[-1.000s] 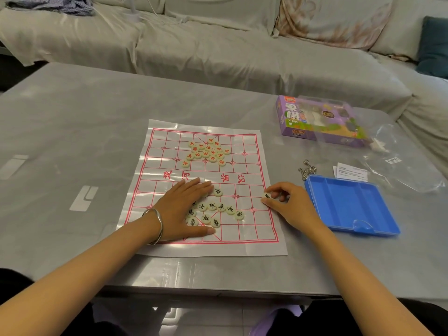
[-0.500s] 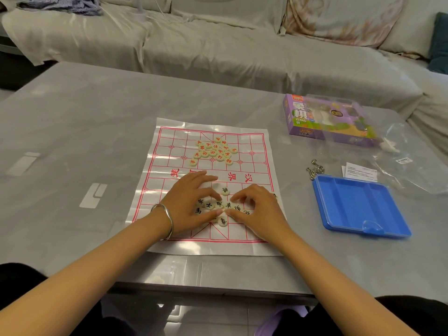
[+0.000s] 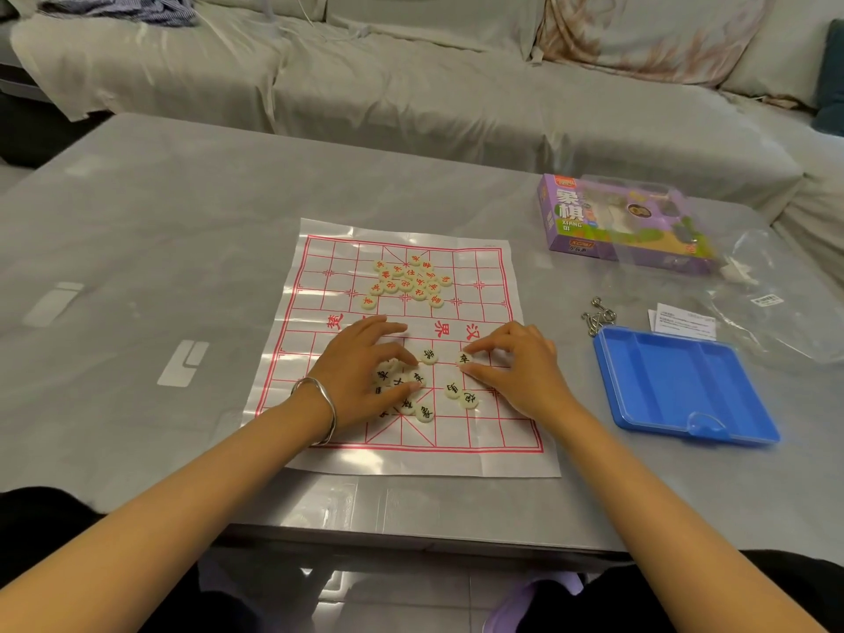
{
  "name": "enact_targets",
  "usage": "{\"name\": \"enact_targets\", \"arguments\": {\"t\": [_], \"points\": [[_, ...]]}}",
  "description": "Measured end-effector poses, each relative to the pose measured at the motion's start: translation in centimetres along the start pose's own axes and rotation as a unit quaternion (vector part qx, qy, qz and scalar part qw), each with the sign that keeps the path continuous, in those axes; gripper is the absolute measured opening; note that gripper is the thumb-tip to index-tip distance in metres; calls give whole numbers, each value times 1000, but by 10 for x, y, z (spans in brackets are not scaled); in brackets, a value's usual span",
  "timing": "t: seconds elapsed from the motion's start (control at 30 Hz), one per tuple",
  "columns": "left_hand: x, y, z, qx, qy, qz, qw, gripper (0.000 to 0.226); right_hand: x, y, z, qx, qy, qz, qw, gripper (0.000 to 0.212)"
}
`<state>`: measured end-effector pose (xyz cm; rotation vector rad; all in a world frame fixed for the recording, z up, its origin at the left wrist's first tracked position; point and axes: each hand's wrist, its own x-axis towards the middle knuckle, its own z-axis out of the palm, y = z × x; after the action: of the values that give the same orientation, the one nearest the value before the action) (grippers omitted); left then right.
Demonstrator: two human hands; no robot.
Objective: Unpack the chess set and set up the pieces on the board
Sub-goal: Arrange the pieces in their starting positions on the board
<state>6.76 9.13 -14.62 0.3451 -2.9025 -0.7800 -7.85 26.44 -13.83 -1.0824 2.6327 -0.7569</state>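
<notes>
A thin plastic xiangqi board [image 3: 315, 358] with red lines lies flat on the grey table. Several cream discs with red characters [image 3: 406, 278] sit heaped on its far half. Cream discs with black characters [image 3: 452, 389] lie scattered on the near half. My left hand [image 3: 361, 374], a silver bangle on its wrist, rests over several of the black-marked discs with its fingers spread. My right hand [image 3: 516, 367] pinches one black-marked disc [image 3: 464, 358] between thumb and forefinger, low over the board.
An open blue plastic tray [image 3: 680, 381] lies right of the board. Behind it are metal ring puzzles [image 3: 598, 316], a paper slip [image 3: 683, 321], a clear plastic bag [image 3: 776, 308] and the purple chess box [image 3: 625, 226]. A covered sofa [image 3: 411, 84] runs along the table's far side.
My right hand came in from the board's right edge to the black pile, then drew back right with one disc pinched. The left hand stayed on the pile.
</notes>
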Motion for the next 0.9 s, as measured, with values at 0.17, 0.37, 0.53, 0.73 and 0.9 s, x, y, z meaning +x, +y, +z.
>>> {"name": "enact_targets", "arguments": {"t": [0.17,0.37,0.53,0.73,0.9], "points": [[-2,-1,2,4,-31,9,999,36,-1,-2,1,26,-15,10,999,27],[-7,-8,-6,25,-61,8,998,67,-7,-12,-5,65,25,-30,997,28],[-15,-28,-8,123,-104,9,987,106,-22,-28,9,65,-51,-107,991,24],[-25,-38,-8,136,-108,23,985,100,-24,-28,25,23,-78,-118,990,27],[-28,-34,-10,86,-103,20,991,96,-20,-28,24,19,-68,-108,992,22]]}}
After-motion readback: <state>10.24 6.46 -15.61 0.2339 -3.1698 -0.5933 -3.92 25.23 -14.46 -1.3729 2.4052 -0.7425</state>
